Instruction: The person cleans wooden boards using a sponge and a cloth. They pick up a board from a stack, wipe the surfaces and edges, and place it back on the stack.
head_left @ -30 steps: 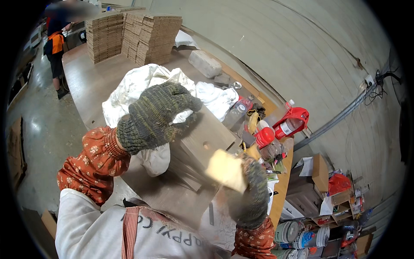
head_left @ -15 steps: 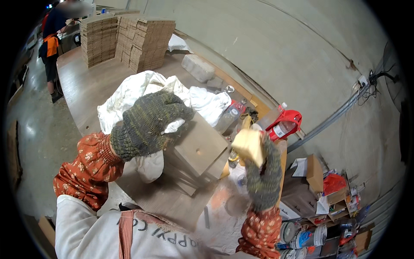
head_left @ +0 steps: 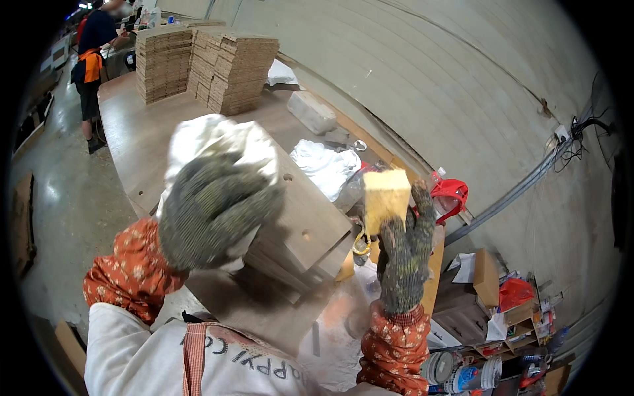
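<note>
My left hand [head_left: 214, 211], in a dark green knitted glove, is closed on a bunched white cloth [head_left: 221, 135] above the left side of a stack of boards. The top board [head_left: 300, 214] is grey-brown with wood grain, and two small round holes show in it. To the right of that stack, my gloved right hand [head_left: 406, 264] grips a yellow sponge-like block [head_left: 386, 198], held upright and clear of the boards. My left fingertips are partly hidden against the cloth.
Tall stacks of cut boards [head_left: 234, 72] stand at the table's far end. A second white cloth [head_left: 325, 165], a pale block [head_left: 312, 112] and a red bag [head_left: 450, 197] lie along the wall side. Cartons [head_left: 462, 303] and tins [head_left: 439, 366] sit lower right. A person [head_left: 92, 59] stands far left.
My left hand has drawn the white cloth up and leftward, uncovering more of the top board and a second hole. The yellow block in my right hand has turned more upright.
</note>
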`<state>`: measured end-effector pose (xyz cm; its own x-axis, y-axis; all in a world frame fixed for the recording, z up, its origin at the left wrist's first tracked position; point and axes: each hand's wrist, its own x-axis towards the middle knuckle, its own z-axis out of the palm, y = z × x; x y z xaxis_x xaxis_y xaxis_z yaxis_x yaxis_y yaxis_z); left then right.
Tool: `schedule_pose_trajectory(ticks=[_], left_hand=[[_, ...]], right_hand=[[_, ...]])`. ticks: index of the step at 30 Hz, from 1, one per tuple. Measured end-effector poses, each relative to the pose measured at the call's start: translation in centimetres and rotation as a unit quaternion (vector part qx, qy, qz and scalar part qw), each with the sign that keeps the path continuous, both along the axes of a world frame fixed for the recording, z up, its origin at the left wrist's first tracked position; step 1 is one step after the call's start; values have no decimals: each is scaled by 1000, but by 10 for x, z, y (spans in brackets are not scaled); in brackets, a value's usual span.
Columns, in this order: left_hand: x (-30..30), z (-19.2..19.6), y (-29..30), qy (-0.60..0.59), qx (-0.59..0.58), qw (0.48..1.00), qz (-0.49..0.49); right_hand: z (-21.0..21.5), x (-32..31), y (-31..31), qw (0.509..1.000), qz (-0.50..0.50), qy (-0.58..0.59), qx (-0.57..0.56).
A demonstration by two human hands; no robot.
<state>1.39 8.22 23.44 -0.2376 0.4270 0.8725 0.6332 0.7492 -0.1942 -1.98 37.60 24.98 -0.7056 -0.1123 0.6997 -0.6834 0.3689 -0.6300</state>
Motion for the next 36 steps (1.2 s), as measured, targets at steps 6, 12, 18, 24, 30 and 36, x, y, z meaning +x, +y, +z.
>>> schedule_pose_trajectory(ticks=[6, 12, 18, 24, 30, 36], left_hand=[[34, -19, -1, -55, 79, 995, 17], [-8, -6, -1, -179, 185, 962, -93], [-5, 6, -12, -198, 191, 952, -135], [29, 0, 5, -196, 31, 938, -284], [57, -28, -45, -325, -104, 900, -270], [76, -19, -48, -308, 7, 951, 10]], right_hand=[[-18, -14, 3, 998, 42, -7, 43], [-17, 22, -1, 946, -22, 172, 273], [18, 16, -31, 991, 12, 43, 123], [-8, -28, -79, 943, -58, 272, 186], [-5, -24, -74, 982, 49, 126, 129], [29, 7, -66, 959, 216, -179, -36]])
